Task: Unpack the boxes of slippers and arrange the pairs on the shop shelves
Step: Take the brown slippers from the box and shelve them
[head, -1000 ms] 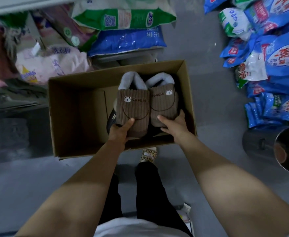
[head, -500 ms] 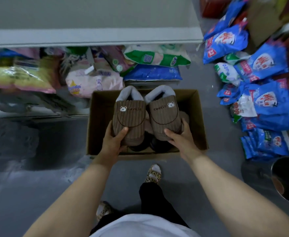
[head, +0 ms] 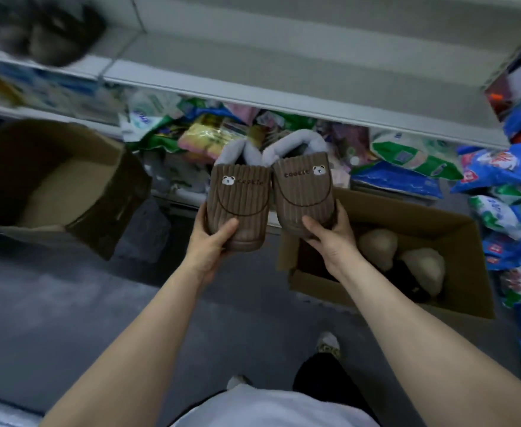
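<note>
- We held 2 brown corduroy slippers, a matched pair with bear faces and grey fleece lining: the left slipper (head: 237,204) gripped at its toe in our left hand (head: 211,245), the right slipper (head: 304,192) in our right hand (head: 330,238).
- A second earlier the pair sat low inside the cardboard box (head: 438,229); now it was lifted clear, raised in front of the grey shelf (head: 284,72) above the detergent bags (head: 407,177).
- The box lay below to the right, with more slippers (head: 422,263) inside; a second open box (head: 68,186) stood to the left.
- A dark blurred pair (head: 46,35) seemed to rest on the shelf's far left.
- We judged placing this pair came next.
</note>
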{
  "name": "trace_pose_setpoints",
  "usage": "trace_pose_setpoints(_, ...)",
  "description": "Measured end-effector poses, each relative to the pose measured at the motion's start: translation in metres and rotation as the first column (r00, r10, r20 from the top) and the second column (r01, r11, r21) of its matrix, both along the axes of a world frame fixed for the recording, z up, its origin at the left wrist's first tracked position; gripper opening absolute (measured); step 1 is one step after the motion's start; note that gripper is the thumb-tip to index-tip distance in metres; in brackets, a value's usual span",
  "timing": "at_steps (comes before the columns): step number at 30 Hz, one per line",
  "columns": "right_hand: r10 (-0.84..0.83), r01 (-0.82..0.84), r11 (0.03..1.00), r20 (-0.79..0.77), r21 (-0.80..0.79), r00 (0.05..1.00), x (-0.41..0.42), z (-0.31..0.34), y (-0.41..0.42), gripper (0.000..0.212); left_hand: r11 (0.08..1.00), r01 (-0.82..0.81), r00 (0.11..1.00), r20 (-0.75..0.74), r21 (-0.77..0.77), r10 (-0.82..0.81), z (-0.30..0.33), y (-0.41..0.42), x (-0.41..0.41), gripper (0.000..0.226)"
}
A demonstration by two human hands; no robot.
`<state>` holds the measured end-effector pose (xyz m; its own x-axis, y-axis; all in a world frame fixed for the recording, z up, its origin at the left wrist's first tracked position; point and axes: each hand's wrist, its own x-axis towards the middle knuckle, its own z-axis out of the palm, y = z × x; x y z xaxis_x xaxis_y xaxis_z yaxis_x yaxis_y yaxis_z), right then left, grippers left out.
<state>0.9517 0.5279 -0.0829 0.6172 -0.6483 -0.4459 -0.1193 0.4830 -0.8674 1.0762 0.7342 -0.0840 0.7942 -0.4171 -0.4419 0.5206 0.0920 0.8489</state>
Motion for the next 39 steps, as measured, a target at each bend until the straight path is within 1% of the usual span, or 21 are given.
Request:
trace_pose_setpoints(2,0.040,-0.038,0.999,0.040,-0.034,0.998,0.030,0.012,0.027,0.087,0.999,-0.034,0.999,0.018,-0.025,0.035,0.009,0.032,0.025,0.094)
trace_pose_setpoints(6,0.119,-0.108,0.990,0.129,-0.088,0.984,0.091,0.032,0.069,0.084,0.988,-0.112,0.993,0.035,-0.110,0.117,0.024,0.079,0.078,0.076)
trace_pose_setpoints(8,0.149,-0.134,0.986,0.167,-0.097,0.975,0.125,0.040,0.085,0.086,0.977,-0.142,0.987,0.045,-0.160,0.151,0.030,0.097,0.109,0.077)
trace_pose_setpoints(10,0.193,-0.173,0.978,0.201,-0.112,0.960,0.161,0.046,0.100,0.085,0.972,-0.151,0.985,0.057,-0.180,0.163,0.034,0.112,0.141,0.085)
trace_pose_setpoints(13,0.205,-0.188,0.978,0.247,-0.089,0.947,0.220,0.047,0.118,0.076,0.959,-0.169,0.978,0.079,-0.225,0.191,0.037,0.127,0.196,0.092)
trace_pose_setpoints(16,0.220,-0.208,0.975,0.278,-0.072,0.935,0.284,0.045,0.133,0.077,0.952,-0.202,0.971,0.081,-0.229,0.226,0.046,0.143,0.251,0.091)
trace_pose_setpoints(18,0.236,-0.228,0.972,0.277,-0.061,0.932,0.322,0.049,0.146,0.080,0.961,-0.183,0.976,0.077,-0.207,0.202,0.052,0.155,0.284,0.086)
trace_pose_setpoints(21,0.218,-0.217,0.976,0.269,-0.035,0.938,0.373,0.058,0.163,0.084,0.968,-0.187,0.976,0.076,-0.169,0.202,0.063,0.174,0.334,0.077)
trace_pose_setpoints(24,0.215,-0.206,0.977,0.241,-0.060,0.947,0.417,0.065,0.172,0.086,0.979,-0.152,0.982,0.095,-0.136,0.165,0.068,0.186,0.383,0.079)
trace_pose_setpoints(27,0.175,-0.166,0.984,0.210,-0.059,0.962,0.448,0.069,0.176,0.086,0.987,-0.112,0.987,0.104,-0.117,0.124,0.065,0.188,0.425,0.076)
trace_pose_setpoints(31,0.100,-0.091,0.995,0.205,-0.051,0.974,0.486,0.070,0.177,0.082,0.990,0.009,0.996,0.093,-0.142,0.004,0.056,0.180,0.488,0.079)
trace_pose_setpoints(35,-0.030,0.042,0.997,0.201,-0.059,0.979,0.524,0.071,0.183,0.075,0.986,0.114,0.990,0.096,-0.122,-0.103,0.053,0.169,0.551,0.073)
trace_pose_setpoints(37,-0.096,0.109,0.993,0.198,-0.055,0.976,0.541,0.073,0.188,0.072,0.979,0.170,0.983,0.095,-0.116,-0.159,0.051,0.163,0.583,0.074)
trace_pose_setpoints(39,-0.132,0.146,0.987,0.195,-0.062,0.972,0.557,0.072,0.192,0.073,0.970,0.214,0.975,0.083,-0.118,-0.205,0.044,0.155,0.613,0.079)
